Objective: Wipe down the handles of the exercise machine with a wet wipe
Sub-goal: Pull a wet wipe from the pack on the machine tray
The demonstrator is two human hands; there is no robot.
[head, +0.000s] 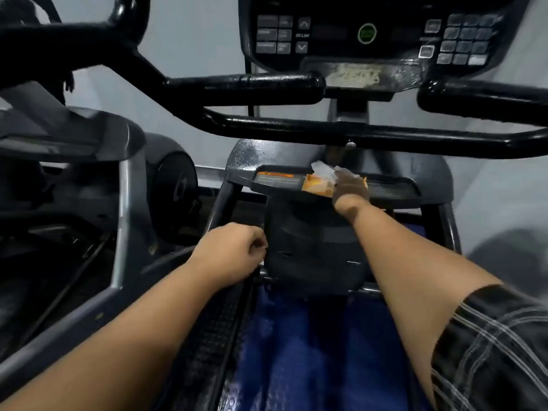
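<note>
While R hand [350, 189] pinches wet wipe [323, 169] from orange pack [315, 186], L hand [234, 250] hangs loosely curled, empty. Step: fetching wipe. Next: pull free, go to handles [246, 84].

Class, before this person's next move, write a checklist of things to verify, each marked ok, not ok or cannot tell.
1. Grip: right hand pinches the wet wipe, ok.
2. Release: wet wipe clear of the orange pack, cannot tell, blurred.
3. Spare: left hand empty, cannot tell, fingers curled.
4. Contact: wet wipe on the handles, not ok, it is down at the tray.
5. Access: handles unobstructed, ok.
</note>
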